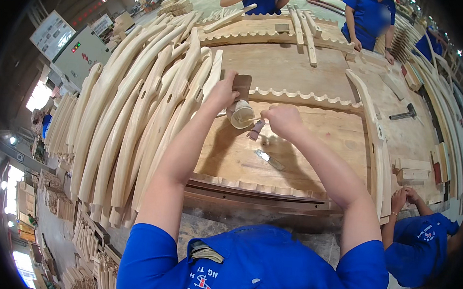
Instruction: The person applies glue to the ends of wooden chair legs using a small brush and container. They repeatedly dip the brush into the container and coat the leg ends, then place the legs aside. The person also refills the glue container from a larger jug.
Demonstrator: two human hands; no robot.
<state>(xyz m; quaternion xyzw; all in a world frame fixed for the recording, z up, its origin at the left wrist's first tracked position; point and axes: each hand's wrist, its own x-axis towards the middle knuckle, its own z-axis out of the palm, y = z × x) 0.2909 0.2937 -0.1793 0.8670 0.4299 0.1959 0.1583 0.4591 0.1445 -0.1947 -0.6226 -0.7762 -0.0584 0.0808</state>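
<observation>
My left hand (223, 94) is closed around a small round cup (241, 115) tilted over the workbench, with pale material inside. A flat brown piece (242, 84) stands up beside that hand; whether the fingers hold it too, I cannot tell. My right hand (284, 121) is closed in a pinch on a thin light stick (256, 119), which points into the cup's mouth. Just below lies a curled brownish scrap (256, 130). Closer to me, a flat metal blade (269, 159) rests on the bench's plywood top (315, 154).
Long curved wooden pieces (139, 113) stand in a dense row on the left. Scalloped wooden strips (307, 99) cross the bench, and a curved leg (371, 120) lies along its right side. A hammer (404, 112) sits farther right. Co-workers (420, 243) stand at right and across.
</observation>
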